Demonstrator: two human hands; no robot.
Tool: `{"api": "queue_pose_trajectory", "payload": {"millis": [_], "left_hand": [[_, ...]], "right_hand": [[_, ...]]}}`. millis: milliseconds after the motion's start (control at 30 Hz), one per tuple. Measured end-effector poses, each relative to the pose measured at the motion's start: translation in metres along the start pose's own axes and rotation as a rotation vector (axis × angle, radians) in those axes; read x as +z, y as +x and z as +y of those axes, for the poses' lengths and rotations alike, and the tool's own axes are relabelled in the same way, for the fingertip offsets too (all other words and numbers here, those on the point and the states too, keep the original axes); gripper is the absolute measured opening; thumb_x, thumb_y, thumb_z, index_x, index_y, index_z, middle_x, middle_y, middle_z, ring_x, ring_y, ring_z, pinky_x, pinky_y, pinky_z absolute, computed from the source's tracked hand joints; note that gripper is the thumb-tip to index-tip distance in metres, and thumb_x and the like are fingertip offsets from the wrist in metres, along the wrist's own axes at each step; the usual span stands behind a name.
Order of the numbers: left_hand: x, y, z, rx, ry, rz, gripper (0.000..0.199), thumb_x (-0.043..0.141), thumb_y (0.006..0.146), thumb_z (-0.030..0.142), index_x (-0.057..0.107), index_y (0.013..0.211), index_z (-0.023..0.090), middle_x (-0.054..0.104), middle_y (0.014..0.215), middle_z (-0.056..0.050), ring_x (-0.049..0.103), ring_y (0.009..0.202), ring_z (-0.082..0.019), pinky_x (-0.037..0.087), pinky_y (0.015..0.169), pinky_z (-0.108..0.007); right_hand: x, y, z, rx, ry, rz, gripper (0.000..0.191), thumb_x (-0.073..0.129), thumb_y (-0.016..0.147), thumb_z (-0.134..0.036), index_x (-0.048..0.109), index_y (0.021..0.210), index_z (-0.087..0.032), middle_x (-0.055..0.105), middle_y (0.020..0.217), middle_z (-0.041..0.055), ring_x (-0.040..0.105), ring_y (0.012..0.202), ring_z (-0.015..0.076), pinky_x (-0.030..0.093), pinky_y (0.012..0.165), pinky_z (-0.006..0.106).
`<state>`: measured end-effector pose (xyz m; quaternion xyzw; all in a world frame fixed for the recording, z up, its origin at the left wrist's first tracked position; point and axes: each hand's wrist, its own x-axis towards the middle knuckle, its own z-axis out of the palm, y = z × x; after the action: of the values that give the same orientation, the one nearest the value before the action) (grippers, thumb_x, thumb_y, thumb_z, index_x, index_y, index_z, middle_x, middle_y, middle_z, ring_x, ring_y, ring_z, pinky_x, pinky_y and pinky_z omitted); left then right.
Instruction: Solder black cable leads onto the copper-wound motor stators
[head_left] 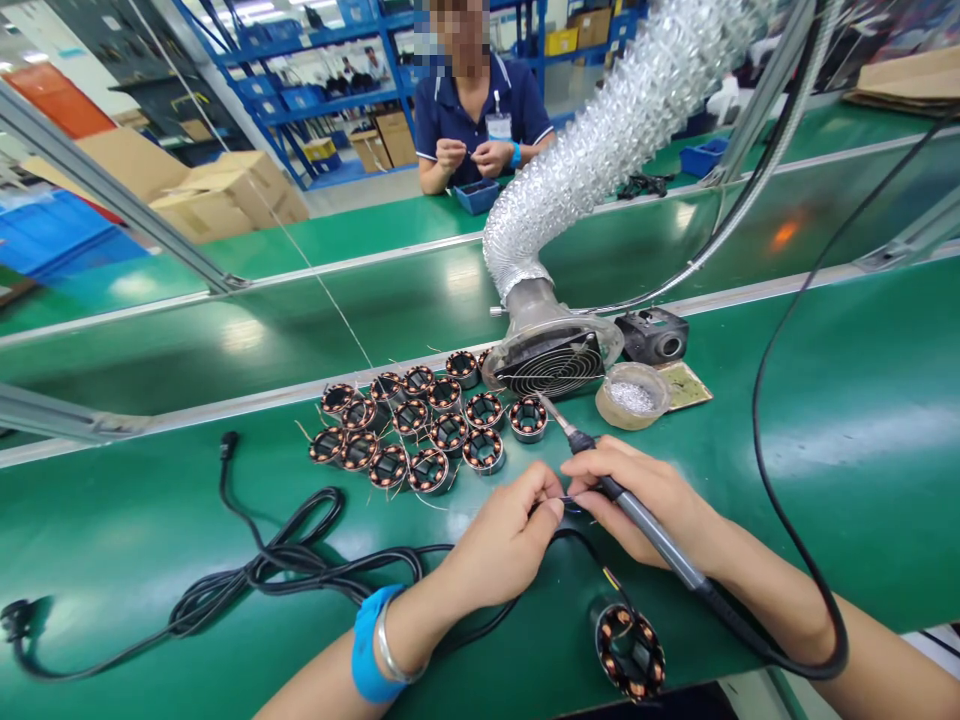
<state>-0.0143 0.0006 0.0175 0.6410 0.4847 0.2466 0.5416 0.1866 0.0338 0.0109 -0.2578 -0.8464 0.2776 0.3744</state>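
In my right hand (649, 495) lies a soldering iron (652, 532), its metal tip pointing up and left toward the fan. My left hand (517, 530) pinches a thin dark wire (571, 503), which the right fingertips also reach. Below my hands, a copper-wound motor stator (630, 650) rests near the bench's front edge, with a black cable (581, 545) running to its coloured leads. Beyond the hands stands a group of similar stators (427, 470) with loose copper wire ends. Just left of the iron's tip is a single stator (528, 420).
A fume extractor fan (555, 370) hangs from a silver flexible duct (600, 140). Beside it are a bowl of metal shavings (632, 398), a flat pad (686, 385) and a black device (652, 335). Coiled black cable (300, 555) lies left. A co-worker (484, 110) sits opposite.
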Motion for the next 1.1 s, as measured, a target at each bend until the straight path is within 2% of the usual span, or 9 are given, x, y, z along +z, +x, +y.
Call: {"api": "queue_pose_trajectory", "payload": {"millis": [100, 233, 333, 433, 533, 633, 733, 933, 1100], "left_hand": [[-0.001, -0.002, 0.004, -0.020, 0.083, -0.001, 0.011, 0.042, 0.095, 0.024, 0.044, 0.084, 0.021, 0.046, 0.073, 0.004, 0.041, 0.069, -0.014, 0.031, 0.065, -0.029], [-0.002, 0.000, 0.002, -0.035, 0.042, -0.010, 0.012, 0.043, 0.094, 0.025, 0.045, 0.083, 0.020, 0.047, 0.072, 0.004, 0.042, 0.069, -0.013, 0.031, 0.064, -0.028], [-0.001, 0.004, 0.000, -0.108, -0.199, -0.033, 0.013, 0.049, 0.088, 0.028, 0.044, 0.079, 0.020, 0.040, 0.065, 0.005, 0.035, 0.060, -0.011, 0.028, 0.055, -0.024], [0.000, 0.010, 0.002, -0.289, -0.528, -0.101, 0.021, 0.054, 0.082, 0.037, 0.041, 0.077, 0.021, 0.027, 0.055, 0.010, 0.017, 0.047, -0.008, 0.012, 0.043, -0.022], [-0.002, 0.016, 0.003, -0.352, -0.646, -0.080, 0.029, 0.061, 0.076, 0.043, 0.040, 0.076, 0.021, 0.023, 0.052, 0.013, 0.009, 0.043, -0.006, 0.004, 0.040, -0.021], [-0.003, 0.023, -0.001, -0.351, -0.652, -0.006, 0.031, 0.063, 0.072, 0.042, 0.040, 0.074, 0.022, 0.023, 0.049, 0.014, 0.009, 0.041, -0.004, 0.004, 0.038, -0.019], [-0.002, 0.028, -0.005, -0.360, -0.641, 0.038, 0.027, 0.062, 0.070, 0.038, 0.041, 0.074, 0.022, 0.024, 0.048, 0.014, 0.010, 0.039, -0.004, 0.005, 0.037, -0.018], [0.000, 0.034, -0.005, -0.321, -0.586, 0.077, 0.018, 0.056, 0.074, 0.034, 0.043, 0.073, 0.021, 0.024, 0.048, 0.013, 0.012, 0.040, -0.005, 0.009, 0.040, -0.019], [0.000, 0.035, -0.008, -0.224, -0.427, 0.118, 0.013, 0.051, 0.076, 0.032, 0.047, 0.072, 0.020, 0.023, 0.050, 0.011, 0.017, 0.044, -0.007, 0.015, 0.046, -0.022]], "right_hand": [[0.000, -0.001, 0.002, -0.005, -0.001, 0.024, 0.028, 0.053, 0.094, -0.009, 0.053, 0.119, -0.023, 0.065, 0.085, 0.0011, 0.055, 0.077, 0.0154, 0.050, 0.070, 0.027], [0.000, -0.002, 0.004, -0.046, -0.013, 0.048, 0.029, 0.055, 0.094, -0.009, 0.054, 0.120, -0.023, 0.067, 0.086, 0.0010, 0.056, 0.076, 0.0149, 0.050, 0.070, 0.027], [0.003, -0.001, 0.002, -0.122, -0.082, 0.081, 0.029, 0.054, 0.092, -0.006, 0.056, 0.117, -0.020, 0.066, 0.086, 0.0025, 0.053, 0.072, 0.0151, 0.049, 0.065, 0.027], [0.010, 0.002, 0.000, -0.195, -0.150, 0.159, 0.027, 0.053, 0.089, -0.002, 0.056, 0.110, -0.019, 0.066, 0.083, 0.0038, 0.050, 0.067, 0.0157, 0.046, 0.062, 0.030], [0.017, 0.006, 0.002, -0.193, -0.181, 0.252, 0.024, 0.054, 0.089, -0.002, 0.058, 0.106, -0.019, 0.063, 0.075, 0.0021, 0.051, 0.065, 0.0160, 0.047, 0.061, 0.031], [0.016, 0.006, 0.004, -0.171, -0.228, 0.295, 0.026, 0.057, 0.087, -0.001, 0.060, 0.106, -0.019, 0.061, 0.071, 0.0009, 0.050, 0.063, 0.0153, 0.047, 0.061, 0.030], [0.009, -0.001, 0.003, -0.117, -0.245, 0.308, 0.031, 0.058, 0.086, 0.000, 0.062, 0.110, -0.020, 0.065, 0.076, 0.0027, 0.053, 0.066, 0.0160, 0.049, 0.062, 0.031], [-0.007, -0.020, -0.012, 0.064, -0.174, 0.372, 0.046, 0.057, 0.089, -0.007, 0.058, 0.132, -0.024, 0.069, 0.089, 0.0036, 0.061, 0.072, 0.0170, 0.051, 0.063, 0.031], [-0.011, -0.025, -0.022, 0.153, -0.071, 0.475, 0.028, 0.059, 0.086, -0.016, 0.070, 0.111, -0.024, 0.067, 0.081, 0.0032, 0.055, 0.061, 0.0164, 0.044, 0.052, 0.031]]}}
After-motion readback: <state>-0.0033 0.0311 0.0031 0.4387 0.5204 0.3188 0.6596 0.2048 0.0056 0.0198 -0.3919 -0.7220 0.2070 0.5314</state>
